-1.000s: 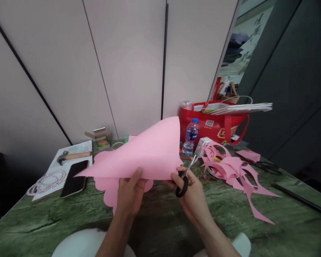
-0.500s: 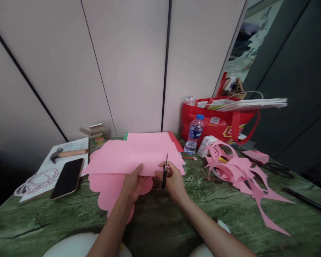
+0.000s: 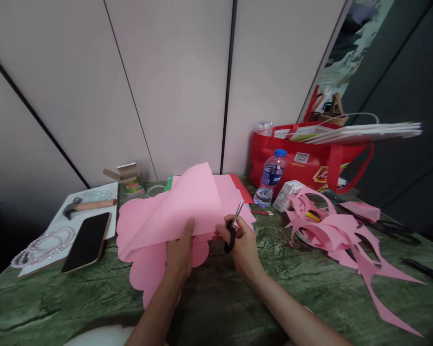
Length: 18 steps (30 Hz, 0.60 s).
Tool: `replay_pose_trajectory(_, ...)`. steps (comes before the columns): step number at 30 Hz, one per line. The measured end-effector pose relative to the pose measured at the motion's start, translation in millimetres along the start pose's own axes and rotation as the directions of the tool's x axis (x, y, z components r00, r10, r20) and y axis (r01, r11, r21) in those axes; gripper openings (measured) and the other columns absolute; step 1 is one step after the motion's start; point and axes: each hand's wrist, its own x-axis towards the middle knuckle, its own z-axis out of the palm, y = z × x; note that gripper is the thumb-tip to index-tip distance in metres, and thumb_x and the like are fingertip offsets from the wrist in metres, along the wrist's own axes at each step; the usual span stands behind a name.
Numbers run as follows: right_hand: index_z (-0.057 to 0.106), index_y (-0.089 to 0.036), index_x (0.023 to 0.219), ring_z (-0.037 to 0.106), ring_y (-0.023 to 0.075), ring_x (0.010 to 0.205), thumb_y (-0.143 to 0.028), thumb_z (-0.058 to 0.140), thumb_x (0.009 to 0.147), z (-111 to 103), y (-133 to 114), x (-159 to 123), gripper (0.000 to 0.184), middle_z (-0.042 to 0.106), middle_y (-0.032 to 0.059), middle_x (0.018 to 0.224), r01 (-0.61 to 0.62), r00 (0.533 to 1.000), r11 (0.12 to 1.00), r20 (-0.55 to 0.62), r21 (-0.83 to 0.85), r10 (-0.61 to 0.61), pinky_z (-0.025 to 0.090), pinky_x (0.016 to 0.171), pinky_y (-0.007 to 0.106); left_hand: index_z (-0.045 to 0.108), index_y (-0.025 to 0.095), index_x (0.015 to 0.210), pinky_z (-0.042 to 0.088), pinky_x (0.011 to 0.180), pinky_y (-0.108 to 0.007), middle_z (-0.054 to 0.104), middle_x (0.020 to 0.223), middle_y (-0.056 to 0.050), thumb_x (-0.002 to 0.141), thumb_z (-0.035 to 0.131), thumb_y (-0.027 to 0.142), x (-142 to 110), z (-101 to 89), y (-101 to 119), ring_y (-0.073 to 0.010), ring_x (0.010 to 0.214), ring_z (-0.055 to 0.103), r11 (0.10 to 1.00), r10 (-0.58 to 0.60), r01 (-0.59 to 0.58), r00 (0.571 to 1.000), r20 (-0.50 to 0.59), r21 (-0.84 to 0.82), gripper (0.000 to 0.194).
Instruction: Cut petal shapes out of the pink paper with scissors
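The left hand [image 3: 180, 250] grips the near edge of a curling sheet of pink paper [image 3: 187, 206], thumb on top, at the centre. The right hand [image 3: 242, 242], at four o'clock of it, grips black-handled metal scissors [image 3: 231, 235] and is closed around them. The sheet looks light, floppy and easily creased, best pinched flat near an edge. At two o'clock, a red shopping bag [image 3: 292, 154] holds flat white items [image 3: 375, 132]; beside it, a clear plastic bottle with a blue cap [image 3: 270, 178] is partly filled with clear liquid.
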Motion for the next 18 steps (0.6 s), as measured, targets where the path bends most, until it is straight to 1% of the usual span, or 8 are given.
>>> replay_pose_trajectory(5, 0.052, -0.021, 0.077, 0.054, 0.0090, 0.050, -0.031, 0.077, 0.059, -9, 3, 5, 0.033, 0.054, -0.0078, 0.059, -0.024, 1.000, 1.000, -0.016, 0.005, 0.024, 0.049, 0.050, 0.021, 0.065, 0.011, 0.081, 0.056, 0.072, -0.039, 0.069, 0.089, -0.008, 0.063, 0.070, 0.012, 6, -2.6, 1, -0.0216, 0.077, 0.065, 0.996, -0.074, 0.070, 0.994, 0.085, 0.047, 0.019)
replay_pose_trajectory(9, 0.052, -0.021, 0.087, 0.055, 0.0106, 0.056, -0.035, 0.071, 0.067, -12, 7, -1, 0.030, 0.058, -0.0048, 0.067, -0.065, 0.998, 0.998, 0.014, 0.003, 0.065, 0.046, 0.055, 0.023, 0.064, 0.016, 0.089, 0.055, 0.073, -0.036, 0.067, 0.101, -0.004, 0.068, 0.067, 0.019, 9, -2.7, 2, -0.0189, 0.083, 0.064, 0.998, 0.003, -0.006, 0.999, 0.042, 0.069, 0.021)
replay_pose_trajectory(10, 0.054, -0.020, 0.087, 0.055, 0.0114, 0.058, -0.035, 0.071, 0.067, -11, 7, -5, 0.030, 0.059, -0.0039, 0.067, -0.084, 0.995, 0.996, 0.053, -0.007, 0.085, 0.045, 0.054, 0.023, 0.064, 0.016, 0.088, 0.054, 0.076, -0.035, 0.068, 0.101, -0.004, 0.071, 0.064, 0.023, 8, -2.7, 4, -0.0186, 0.085, 0.064, 0.996, 0.019, -0.020, 1.000, 0.015, 0.091, 0.019)
replay_pose_trajectory(12, 0.059, -0.015, 0.078, 0.052, 0.0111, 0.054, -0.027, 0.079, 0.056, -7, 4, -16, 0.032, 0.058, -0.0031, 0.060, -0.126, 0.978, 0.991, 0.164, -0.040, 0.131, 0.040, 0.050, 0.021, 0.067, 0.015, 0.081, 0.050, 0.082, -0.035, 0.070, 0.093, -0.006, 0.074, 0.061, 0.031, 5, -3.0, 9, -0.0199, 0.088, 0.063, 0.984, 0.017, -0.009, 0.999, -0.043, 0.177, 0.018)
replay_pose_trajectory(13, 0.061, -0.013, 0.076, 0.051, 0.0111, 0.054, -0.023, 0.082, 0.052, -5, 2, -22, 0.033, 0.058, -0.0023, 0.059, -0.154, 0.956, 0.986, 0.242, -0.067, 0.166, 0.038, 0.050, 0.021, 0.068, 0.013, 0.074, 0.047, 0.087, -0.035, 0.072, 0.086, -0.008, 0.074, 0.060, 0.035, 2, -2.9, 12, -0.0214, 0.088, 0.064, 0.972, 0.003, 0.014, 0.998, -0.070, 0.236, 0.023)
replay_pose_trajectory(15, 0.060, -0.013, 0.079, 0.047, 0.0100, 0.054, -0.022, 0.081, 0.055, -1, -3, -31, 0.033, 0.057, -0.0027, 0.061, -0.199, 0.890, 0.969, 0.386, -0.147, 0.242, 0.035, 0.051, 0.021, 0.069, 0.013, 0.063, 0.037, 0.097, -0.036, 0.072, 0.077, -0.011, 0.071, 0.063, 0.039, -5, -2.0, 18, -0.0251, 0.096, 0.061, 0.928, -0.027, 0.061, 0.995, -0.099, 0.367, 0.028)
replay_pose_trajectory(16, 0.060, -0.013, 0.079, 0.047, 0.0098, 0.055, -0.022, 0.080, 0.055, 0, -5, -34, 0.033, 0.056, -0.0028, 0.062, -0.199, 0.875, 0.965, 0.413, -0.171, 0.254, 0.035, 0.052, 0.021, 0.070, 0.013, 0.060, 0.034, 0.099, -0.036, 0.072, 0.073, -0.011, 0.070, 0.064, 0.040, -8, -1.1, 21, -0.0261, 0.096, 0.061, 0.905, -0.034, 0.078, 0.993, -0.110, 0.418, 0.029)
replay_pose_trajectory(18, 0.058, -0.014, 0.080, 0.045, 0.0098, 0.056, -0.023, 0.080, 0.055, 0, -8, -36, 0.034, 0.055, -0.0031, 0.064, -0.210, 0.869, 0.962, 0.418, -0.174, 0.265, 0.034, 0.052, 0.021, 0.071, 0.014, 0.064, 0.035, 0.097, -0.037, 0.073, 0.073, -0.010, 0.073, 0.060, 0.040, -14, 1.2, 25, -0.0259, 0.092, 0.063, 0.875, -0.043, 0.093, 0.992, -0.117, 0.474, 0.030)
